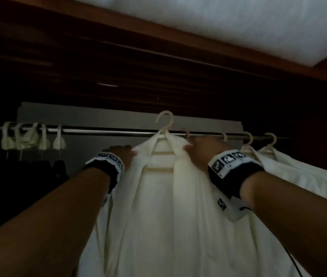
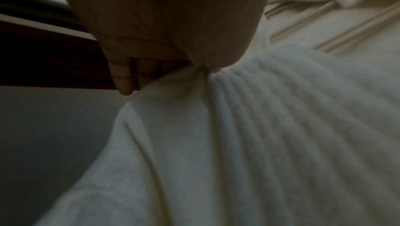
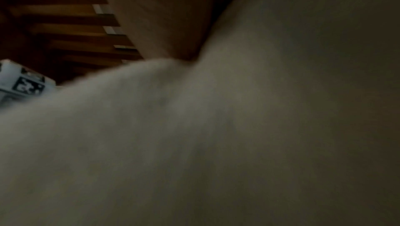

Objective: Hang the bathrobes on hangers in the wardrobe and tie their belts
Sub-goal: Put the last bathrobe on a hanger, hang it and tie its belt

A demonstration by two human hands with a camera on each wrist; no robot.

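A white bathrobe (image 1: 158, 206) hangs open on a cream hanger (image 1: 159, 169) in the middle of the wardrobe. The hanger's hook rises above the metal rail (image 1: 108, 130) and looks free of it. My left hand (image 1: 123, 152) grips the robe's left shoulder, and the left wrist view shows that hand (image 2: 164, 65) bunching the ribbed cloth (image 2: 259, 127). My right hand (image 1: 200, 150) pinches the right collar edge near the hanger's neck. In the right wrist view my palm (image 3: 164, 24) and blurred robe cloth (image 3: 194, 135) fill the picture. No belt shows.
Two more white robes (image 1: 290, 172) hang on the rail at the right, close behind my right wrist. Several bare cream hangers (image 1: 29, 136) are bunched at the rail's left end. A dark slatted shelf (image 1: 118, 72) runs overhead. The rail's middle stretch is bare.
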